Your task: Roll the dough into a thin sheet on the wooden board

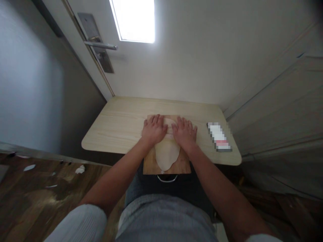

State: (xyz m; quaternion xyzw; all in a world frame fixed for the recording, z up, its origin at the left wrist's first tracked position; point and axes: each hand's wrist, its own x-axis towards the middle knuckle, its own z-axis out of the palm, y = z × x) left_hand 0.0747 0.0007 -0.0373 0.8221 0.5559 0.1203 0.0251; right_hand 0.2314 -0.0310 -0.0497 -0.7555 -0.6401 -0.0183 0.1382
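Observation:
A thin, pale sheet of dough [168,155] lies lengthwise on a small wooden board [185,164]. My left hand [153,128] rests palm down over the left side of the board, its fingers stretched forward. On the right side, my right hand [185,131] lies the same way, fingers spread and a ring on one of them. Between the two hands a pale crosswise band [169,136] shows over the dough; it looks like a rolling pin, mostly hidden under the palms. The dough's rounded near end reaches almost to the board's front edge.
The board overhangs the front of a light wooden table [121,124]. A phone [219,137], its screen blurred out, lies at the table's right. Behind stands a white door with a metal handle [101,44]. Scraps of paper [80,169] litter the floor at left.

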